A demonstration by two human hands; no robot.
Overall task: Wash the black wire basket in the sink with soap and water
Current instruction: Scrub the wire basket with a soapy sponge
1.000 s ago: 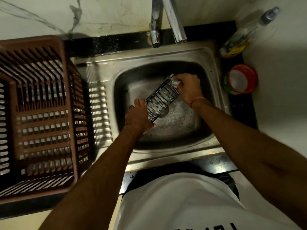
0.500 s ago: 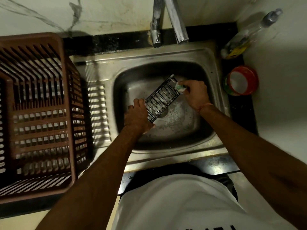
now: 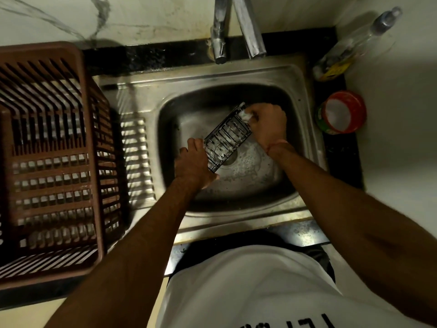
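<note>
The black wire basket [image 3: 225, 140] is held tilted over the drain of the steel sink [image 3: 305, 143], with white foam on its wires. My left hand [image 3: 194, 163] grips its near lower end. My right hand [image 3: 268, 125] holds a small soapy scrub pad [image 3: 246, 116] against the basket's far upper end. Foam and bubbles lie on the sink floor around the drain.
A brown plastic dish rack [image 3: 49, 162] stands on the counter left of the sink. The tap [image 3: 236, 29] rises behind the basin, and no water runs from it. A clear bottle [image 3: 350, 46] and a red tub of white soap [image 3: 341, 112] sit on the right ledge.
My right hand with the pad moved right off the basket's far end, then back left onto it. My left hand and the basket stayed in place.
</note>
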